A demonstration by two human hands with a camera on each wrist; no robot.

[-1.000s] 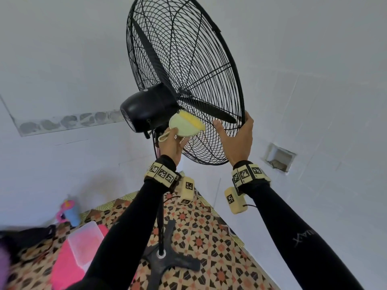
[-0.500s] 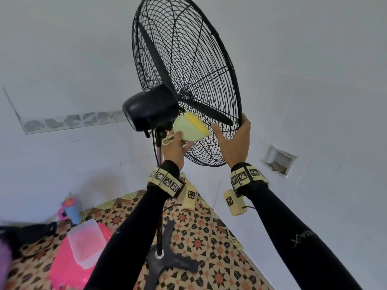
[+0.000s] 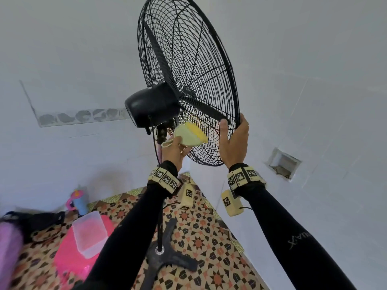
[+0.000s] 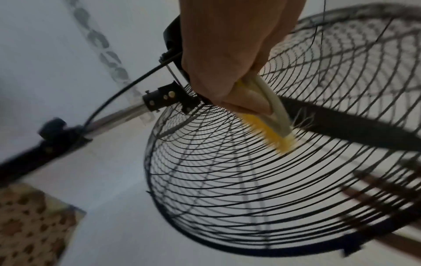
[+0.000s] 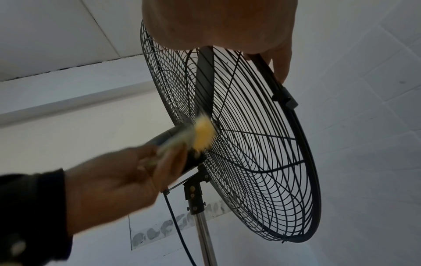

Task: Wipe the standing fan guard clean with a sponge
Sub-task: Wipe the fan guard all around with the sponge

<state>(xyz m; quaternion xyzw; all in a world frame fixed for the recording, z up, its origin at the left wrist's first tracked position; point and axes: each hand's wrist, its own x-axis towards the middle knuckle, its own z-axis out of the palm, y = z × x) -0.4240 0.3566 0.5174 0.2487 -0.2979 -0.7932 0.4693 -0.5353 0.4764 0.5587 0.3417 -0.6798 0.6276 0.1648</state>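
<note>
A black standing fan with a round wire guard (image 3: 188, 65) rises in front of me, its motor housing (image 3: 150, 105) facing left. My left hand (image 3: 176, 149) grips a pale green and yellow sponge (image 3: 190, 133) and presses its yellow edge (image 4: 275, 138) against the rear guard wires just below the motor. The sponge (image 5: 202, 135) is blurred in the right wrist view. My right hand (image 3: 234, 141) holds the guard's lower right rim, thumb on the rear wires and fingers (image 5: 282, 61) curled over the rim (image 5: 273, 77).
The fan pole (image 3: 160, 216) drops to a black cross base (image 3: 167, 260) on a patterned mat (image 3: 209, 237). A pink basin with a clear tub (image 3: 88, 237) and a blue bottle (image 3: 79, 200) sit at the left. White walls stand close behind, with a recessed box (image 3: 282, 163).
My left hand has slid the sponge a little to the right along the rear guard. My right hand has shifted slightly up the rim, and my head view has tilted.
</note>
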